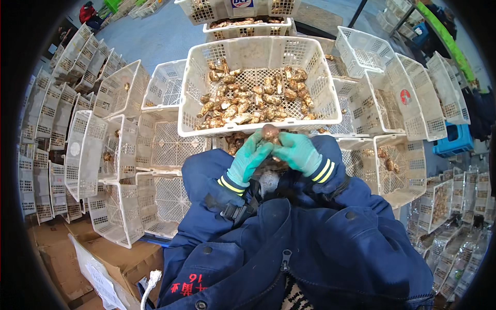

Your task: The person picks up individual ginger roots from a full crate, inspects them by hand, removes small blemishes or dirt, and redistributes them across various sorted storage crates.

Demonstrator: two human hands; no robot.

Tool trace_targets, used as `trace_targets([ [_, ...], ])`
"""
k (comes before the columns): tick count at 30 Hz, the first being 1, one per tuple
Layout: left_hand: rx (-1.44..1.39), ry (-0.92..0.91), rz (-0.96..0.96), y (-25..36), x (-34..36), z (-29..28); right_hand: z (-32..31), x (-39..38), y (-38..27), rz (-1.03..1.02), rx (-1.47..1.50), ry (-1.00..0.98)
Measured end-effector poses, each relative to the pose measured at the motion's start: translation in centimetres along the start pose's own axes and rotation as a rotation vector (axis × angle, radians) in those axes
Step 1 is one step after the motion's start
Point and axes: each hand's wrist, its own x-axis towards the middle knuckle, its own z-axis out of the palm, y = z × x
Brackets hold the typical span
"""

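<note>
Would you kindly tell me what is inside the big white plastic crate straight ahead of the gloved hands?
The white plastic lattice crate holds a loose layer of brown, knobbly mushroom-like pieces, with bare mesh floor toward the back. Its near wall hides the pieces lying closest to the hands.

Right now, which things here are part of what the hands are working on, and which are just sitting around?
In hand:
- brown mushroom, held between left hand and right hand, both gloved
- white basket holding more mushrooms

Lying about:
- white mesh baskets to the left
- cardboard boxes
- blue crate
</note>
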Motion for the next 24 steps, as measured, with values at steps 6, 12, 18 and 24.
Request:
trace_targets([
  [6,-0.477,-0.004,0.081,-2.3,0.9,-2.0,-1.5,2.2,-5.7,-0.002,-0.739,-0.362],
  [12,-0.562,-0.077,0.080,-0.3,0.3,-2.0,-11.6,13.1,-4.0,0.137,-1.009,-0.046],
  [18,-0.590,-0.174,-0.060,1.4,0.0,-1.4,-13.8,19.2,4.0,0.539,-1.387,-0.359],
  [24,-0.503,-0.126,-0.091,2.2,-0.7,-2.7,-11.7,20.9,5.0,0.514,-1.360,-0.366],
])
